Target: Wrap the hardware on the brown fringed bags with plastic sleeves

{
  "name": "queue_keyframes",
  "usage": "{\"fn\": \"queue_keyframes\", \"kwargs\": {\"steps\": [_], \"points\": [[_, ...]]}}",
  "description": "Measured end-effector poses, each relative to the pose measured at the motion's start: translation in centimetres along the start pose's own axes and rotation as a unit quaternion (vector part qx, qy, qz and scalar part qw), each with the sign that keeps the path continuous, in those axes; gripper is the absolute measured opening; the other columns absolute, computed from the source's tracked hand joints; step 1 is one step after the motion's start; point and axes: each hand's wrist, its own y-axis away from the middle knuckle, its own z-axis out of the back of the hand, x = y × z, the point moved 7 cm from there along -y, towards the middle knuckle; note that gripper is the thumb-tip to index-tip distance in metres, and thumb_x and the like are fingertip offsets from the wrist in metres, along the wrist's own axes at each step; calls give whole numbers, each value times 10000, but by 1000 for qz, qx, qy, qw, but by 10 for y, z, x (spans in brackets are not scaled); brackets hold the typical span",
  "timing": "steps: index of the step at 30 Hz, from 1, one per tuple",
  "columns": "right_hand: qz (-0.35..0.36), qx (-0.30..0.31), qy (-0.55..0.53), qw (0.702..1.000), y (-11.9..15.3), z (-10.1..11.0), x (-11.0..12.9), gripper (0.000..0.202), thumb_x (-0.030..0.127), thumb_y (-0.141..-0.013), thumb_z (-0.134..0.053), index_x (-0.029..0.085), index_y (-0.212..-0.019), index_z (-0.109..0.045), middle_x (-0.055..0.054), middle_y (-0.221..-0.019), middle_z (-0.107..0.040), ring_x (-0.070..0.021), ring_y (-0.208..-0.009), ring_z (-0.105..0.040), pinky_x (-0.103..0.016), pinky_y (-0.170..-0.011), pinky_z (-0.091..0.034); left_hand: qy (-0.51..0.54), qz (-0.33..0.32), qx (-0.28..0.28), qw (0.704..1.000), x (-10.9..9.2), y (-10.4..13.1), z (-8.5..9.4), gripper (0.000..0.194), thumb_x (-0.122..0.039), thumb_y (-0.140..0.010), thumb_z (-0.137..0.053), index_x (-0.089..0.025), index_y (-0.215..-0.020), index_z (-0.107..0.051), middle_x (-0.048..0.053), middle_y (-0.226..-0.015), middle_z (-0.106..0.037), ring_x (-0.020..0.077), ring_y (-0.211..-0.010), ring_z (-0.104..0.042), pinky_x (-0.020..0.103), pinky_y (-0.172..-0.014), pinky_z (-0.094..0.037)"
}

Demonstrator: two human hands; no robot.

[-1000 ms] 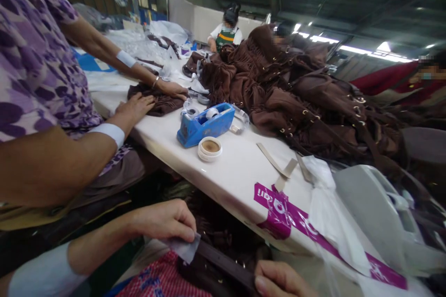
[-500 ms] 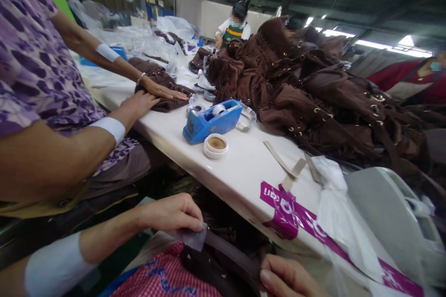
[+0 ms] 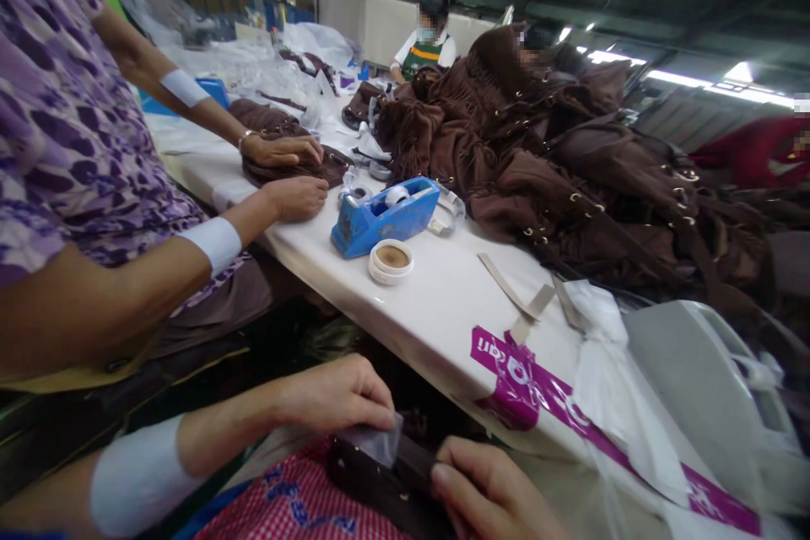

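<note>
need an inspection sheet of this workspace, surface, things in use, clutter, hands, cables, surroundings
Surface: white table, purple printed tape along its near edge.
Things in use: dark brown flat strap; translucent plastic piece against it.
Clutter: blue tape dispenser, round white tub with brown contents, flat beige strips, large heap of brown fringed goods.
Hands: left hand pinches the plastic piece; right hand's fingers grip the strap.
Cables: nothing seen.
Surroundings: co-worker in purple-patterned top at left; person in green apron beyond.

right hand [image 3: 487, 483] gripping dark brown strap [image 3: 415, 466], bottom center of frame
left hand [image 3: 345, 395] pinches translucent sheet [image 3: 383, 444] over strap; blue tape dispenser [image 3: 362, 229] stands mid-frame.
</note>
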Motion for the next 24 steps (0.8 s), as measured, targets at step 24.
{"fn": "queue_keyframes", "kwargs": {"steps": [24], "points": [[56,17,-108,992,-28,-13,10,528,705,-832,-557,202,-694,-479,45,-607,-471,-105,-563,-399,-235,-559,-316,-55,-41,-78,995,-5,9,29,248,-302,-851,-588,-138,-709,-709,-18,-617,-591,106,-573,-464,207,-557,-344]]}}
